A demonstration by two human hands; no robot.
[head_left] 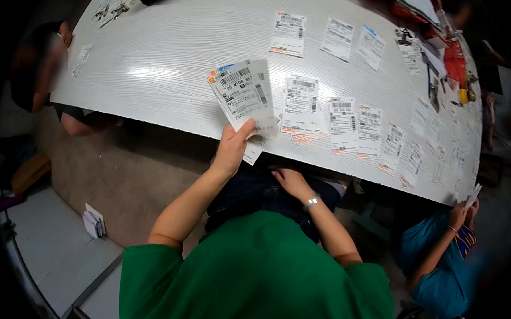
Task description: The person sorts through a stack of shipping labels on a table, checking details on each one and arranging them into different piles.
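My left hand grips a fanned stack of printed shipping labels over the table's near edge, thumb on top. The white slips carry barcodes, with orange and blue corners. One slip hangs lower, below the fingers. My right hand lies on my lap below the table edge, fingers loosely stretched and holding nothing. Just right of the held stack, a pile of labels rests on the table, its lower slips sticking out askew. Single labels continue in a row to the right along the near edge.
Three more labels lie farther back on the white wood-grain table. A black binder clip holds slips at the far right. Co-workers sit at left and at right, where a person in a blue shirt holds slips.
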